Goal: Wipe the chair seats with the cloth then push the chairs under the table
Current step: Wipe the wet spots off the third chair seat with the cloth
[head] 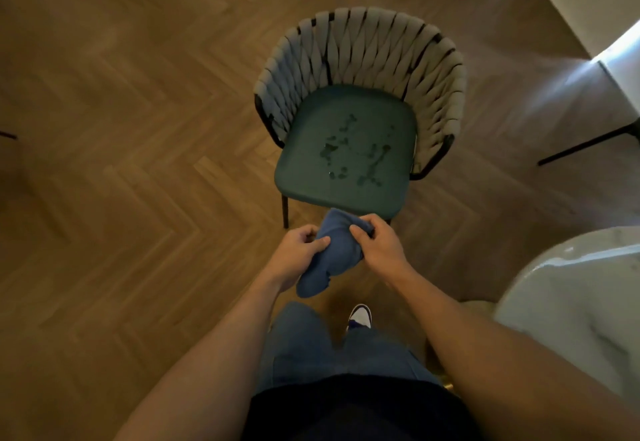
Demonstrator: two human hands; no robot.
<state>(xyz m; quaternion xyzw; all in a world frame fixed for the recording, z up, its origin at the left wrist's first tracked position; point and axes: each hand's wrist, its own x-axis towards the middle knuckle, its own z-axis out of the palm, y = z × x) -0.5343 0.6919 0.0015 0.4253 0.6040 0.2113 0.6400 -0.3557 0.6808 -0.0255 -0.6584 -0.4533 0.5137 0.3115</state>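
Herringbone wood floor (121,163) fills the dim room; nearest, both hands hold a blue cloth (337,253) bunched above the knees, the left hand (298,250) with fingers curled round its left side, the right hand (379,243) pinching its upper edge; soft and limp, it likely wants gathering into a pad before wiping. Beyond stands the chair (356,111), its green seat (311,170) spotted with wet drops; probably light, best pushed by the woven backrest (363,46). A pale tabletop (588,295) edges the right.
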